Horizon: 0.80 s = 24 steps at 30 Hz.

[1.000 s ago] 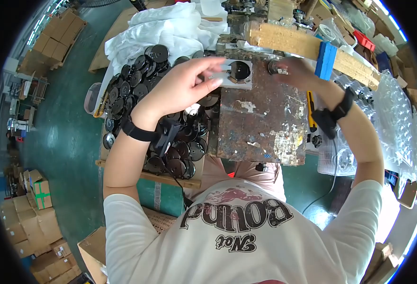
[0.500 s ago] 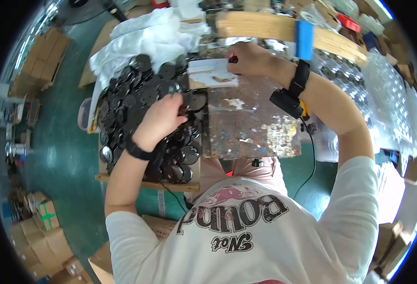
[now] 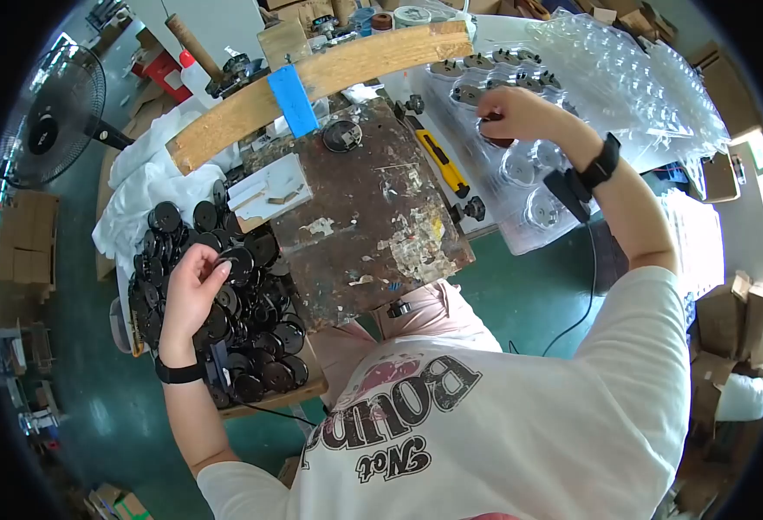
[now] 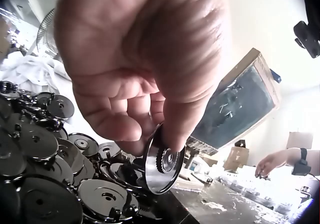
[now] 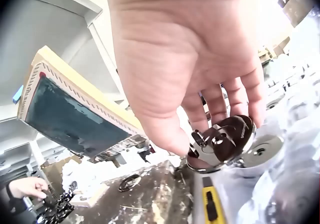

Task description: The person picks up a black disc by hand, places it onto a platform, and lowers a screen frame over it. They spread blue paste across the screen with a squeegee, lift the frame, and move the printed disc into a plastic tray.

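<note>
Over the heap of dark discs (image 3: 264,347) on the left, my left hand (image 3: 192,290) pinches one shiny black disc (image 4: 162,166) between thumb and fingers. A toothed ring shows at the centre of that disc in the left wrist view. My right hand (image 3: 520,113) grips another shiny dark disc (image 5: 225,144) by its edge, with small metal fittings on its face. It is over the clear plastic tray (image 3: 516,212), whose far round pockets hold several discs. Between the hands, a white board (image 3: 269,186) with thin wooden strips lies on the worn bench (image 3: 338,251).
A round black piece (image 3: 341,136) sits at the back of the bench. Beyond it runs a curved wooden bar (image 3: 377,56) with a blue block (image 3: 293,100). A yellow utility knife (image 3: 441,160) lies by the tray, and a fan (image 3: 52,117) stands at far left.
My right hand took the disc from the white board and carried it right, over the tray. My left hand went from the board to the heap and now holds a disc. The head view turned.
</note>
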Available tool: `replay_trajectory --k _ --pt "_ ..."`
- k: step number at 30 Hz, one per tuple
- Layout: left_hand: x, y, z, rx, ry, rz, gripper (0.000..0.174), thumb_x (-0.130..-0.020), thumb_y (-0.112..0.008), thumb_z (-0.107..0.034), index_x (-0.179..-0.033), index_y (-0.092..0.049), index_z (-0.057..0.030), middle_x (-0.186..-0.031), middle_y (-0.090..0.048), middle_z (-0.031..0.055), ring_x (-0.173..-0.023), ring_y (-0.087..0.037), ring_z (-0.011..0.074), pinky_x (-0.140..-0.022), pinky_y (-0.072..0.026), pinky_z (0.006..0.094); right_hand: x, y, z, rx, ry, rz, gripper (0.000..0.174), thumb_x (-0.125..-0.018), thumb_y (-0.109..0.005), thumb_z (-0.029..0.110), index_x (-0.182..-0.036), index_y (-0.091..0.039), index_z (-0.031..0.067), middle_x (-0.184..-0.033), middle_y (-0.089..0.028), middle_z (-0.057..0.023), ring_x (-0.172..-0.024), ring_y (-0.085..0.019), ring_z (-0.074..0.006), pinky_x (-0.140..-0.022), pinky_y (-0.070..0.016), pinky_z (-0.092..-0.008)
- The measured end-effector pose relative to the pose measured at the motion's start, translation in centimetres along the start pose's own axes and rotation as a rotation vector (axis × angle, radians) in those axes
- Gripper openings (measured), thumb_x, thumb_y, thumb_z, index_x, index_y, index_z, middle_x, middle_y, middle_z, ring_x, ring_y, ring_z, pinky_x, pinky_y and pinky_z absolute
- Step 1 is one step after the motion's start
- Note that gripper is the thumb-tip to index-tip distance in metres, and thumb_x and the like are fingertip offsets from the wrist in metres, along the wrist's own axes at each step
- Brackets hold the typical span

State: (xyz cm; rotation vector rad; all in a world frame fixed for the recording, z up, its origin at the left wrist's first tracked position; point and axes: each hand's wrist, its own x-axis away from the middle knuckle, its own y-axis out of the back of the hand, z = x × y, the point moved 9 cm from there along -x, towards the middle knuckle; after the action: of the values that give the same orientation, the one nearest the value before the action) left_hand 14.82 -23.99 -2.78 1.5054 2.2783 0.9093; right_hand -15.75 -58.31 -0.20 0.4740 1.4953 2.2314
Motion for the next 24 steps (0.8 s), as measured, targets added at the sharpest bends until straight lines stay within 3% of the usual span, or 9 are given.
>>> replay_trajectory --k 4,6,8,9,11,14,19,21,24 --pt "-0.2 -0.2 -1.6 0.1 -0.087 -0.035 0.013 -0.082 -0.059 -0.002 -0.087 -0.048 -0.004 -0.073 -0.046 -0.0046 -0.068 -0.045 0.004 -0.064 -0.0378 0.0179 2.9 -1.6 -2.6 0.031 -0.166 0.2 0.025 -0.069 -0.065 0.02 -0.086 -0.061 0.0027 -0.08 -0.061 -0.0122 -0.074 -0.059 -0.0237 -0.067 -0.0468 -0.0334" --pt "0.0 -0.3 -3.3 0.063 -0.169 -0.081 0.01 -0.081 -0.061 -0.005 -0.082 -0.051 -0.0022 -0.07 -0.05 -0.0025 -0.067 -0.046 0.0036 -0.061 -0.0394 0.0183 3.8 -1.8 -3.4 0.067 -0.027 0.091 0.025 -0.069 -0.066 0.02 -0.086 -0.06 0.0029 -0.079 -0.061 -0.0109 -0.071 -0.059 -0.0228 -0.065 -0.0466 -0.0342" --pt "0.8 -0.3 -5.9 -0.029 -0.183 -0.128 0.008 -0.078 -0.063 -0.005 -0.081 -0.056 -0.0037 -0.074 -0.055 0.0006 -0.071 -0.053 0.0092 -0.064 -0.043 0.022 4.9 -0.7 -2.2 0.008 -0.109 0.061 0.022 -0.07 -0.066 0.016 -0.086 -0.06 0.0025 -0.077 -0.061 -0.0087 -0.068 -0.058 -0.0197 -0.063 -0.0466 -0.0322" --pt "1.3 -0.3 -6.7 -0.049 -0.165 -0.157 0.008 -0.078 -0.063 -0.005 -0.081 -0.056 -0.0037 -0.074 -0.055 0.0006 -0.071 -0.053 0.0092 -0.064 -0.043 0.022 5.3 -0.7 -0.7 -0.004 -0.071 0.06 0.022 -0.07 -0.066 0.016 -0.086 -0.06 0.0025 -0.077 -0.061 -0.0087 -0.068 -0.058 -0.0197 -0.063 -0.0466 -0.0322" --pt "4.0 -0.3 -12.6 -0.326 -0.64 -0.361 0.011 -0.072 -0.065 -0.003 -0.079 -0.058 -0.0059 -0.079 -0.058 0.0031 -0.076 -0.057 0.018 -0.066 -0.046 0.0277 6.4 -0.2 1.1 -0.155 -0.076 -0.01 0.017 -0.074 -0.064 0.011 -0.087 -0.06 0.0016 -0.077 -0.061 -0.0061 -0.067 -0.057 -0.0137 -0.062 -0.0462 -0.0278" --pt "7.6 -2.1 -17.2 -0.534 -0.949 -0.457 0.015 -0.066 -0.066 -0.005 -0.079 -0.06 -0.0079 -0.081 -0.058 0.0032 -0.078 -0.057 0.0233 -0.066 -0.0469 0.0318 7.6 -1.2 8.4 -0.404 0.114 0.039 0.014 -0.08 -0.061 0.01 -0.09 -0.06 0.0001 -0.077 -0.061 -0.0042 -0.07 -0.056 -0.0093 -0.062 -0.0459 -0.0247" --pt "12.1 -6.1 -21.9 -0.669 -1.164 -0.473 0.009 -0.067 -0.064 -0.012 -0.075 -0.059 -0.0101 -0.082 -0.054 0.0004 -0.075 -0.055 0.0193 -0.06 -0.0457 0.0305 8.5 -5.9 19.3 -0.715 0.371 0.276 0.025 -0.087 -0.057 0.017 -0.102 -0.055 -0.002 -0.085 -0.062 -0.0047 -0.072 -0.057 -0.0102 -0.063 -0.0484 -0.0265" --pt "13.3 -7.2 -22.1 -0.671 -1.214 -0.465 0.009 -0.067 -0.062 -0.011 -0.075 -0.059 -0.0103 -0.084 -0.054 0.0007 -0.076 -0.055 0.0185 -0.059 -0.0451 0.0302 8.3 -8.0 21.9 -1.236 0.144 0.465 0.027 -0.088 -0.055 0.016 -0.107 -0.051 -0.0026 -0.087 -0.061 -0.006 -0.071 -0.059 -0.0118 -0.062 -0.05 -0.0262" --pt "14.7 -7.8 -22.2 -0.743 -1.192 -0.512 0.017 -0.067 -0.063 -0.01 -0.083 -0.057 -0.009 -0.087 -0.054 0.0017 -0.079 -0.055 0.0205 -0.06 -0.0457 0.031 7.3 -8.3 24.2 -1.233 0.275 0.485 0.029 -0.088 -0.055 0.02 -0.108 -0.053 -0.0011 -0.088 -0.062 -0.0058 -0.069 -0.059 -0.0121 -0.06 -0.0493 -0.0252"
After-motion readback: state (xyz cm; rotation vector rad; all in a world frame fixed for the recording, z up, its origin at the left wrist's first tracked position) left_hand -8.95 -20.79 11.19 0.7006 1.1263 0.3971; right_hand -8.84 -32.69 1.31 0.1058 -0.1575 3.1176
